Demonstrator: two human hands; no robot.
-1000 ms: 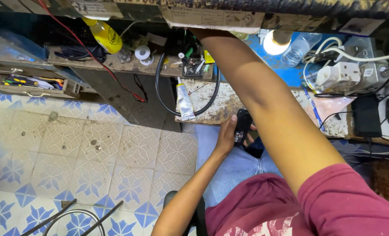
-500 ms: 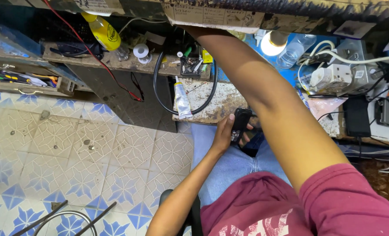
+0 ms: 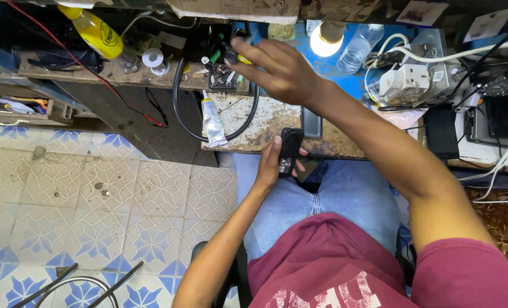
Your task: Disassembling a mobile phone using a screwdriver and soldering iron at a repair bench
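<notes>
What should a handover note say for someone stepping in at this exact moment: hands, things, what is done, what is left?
Left hand: over the lap at the bench edge, gripping a small black device held upright.
Right hand: stretched forward over the workbench, fingers closed on a dark-handled tool above the black tool holder; its tip is hidden.
Nearby: a glue tube and a black cable loop on the bench, a lit bulb and a clear bottle behind.
Done: device in hand, tool gripped.
Left: the tool has not yet met the device; no opened part is visible.
</notes>
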